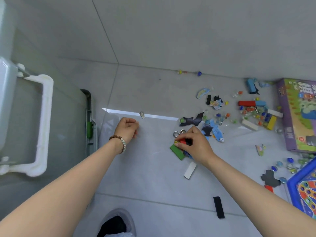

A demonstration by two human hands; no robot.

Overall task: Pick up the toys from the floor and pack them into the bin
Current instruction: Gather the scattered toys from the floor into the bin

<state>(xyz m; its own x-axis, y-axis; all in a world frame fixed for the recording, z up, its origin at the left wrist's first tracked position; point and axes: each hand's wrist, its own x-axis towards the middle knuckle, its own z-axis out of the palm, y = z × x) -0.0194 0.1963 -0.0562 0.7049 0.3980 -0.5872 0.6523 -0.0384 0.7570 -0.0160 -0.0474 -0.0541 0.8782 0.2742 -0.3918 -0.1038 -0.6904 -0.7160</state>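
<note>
Toys lie scattered over the grey tiled floor on the right. My right hand reaches down and its fingers pinch a red block beside a green block and a yellow marble. A metal ring puzzle lies just above the fingers. My left hand, with a bead bracelet on the wrist, hovers over bare floor with fingers curled and nothing visible in it. The translucent plastic bin with a white handle stands at the left.
A white block and a black block lie near my right arm. Marbles, blocks and puzzle pieces crowd the right, beside a purple game box and a blue game board. My foot is at the bottom.
</note>
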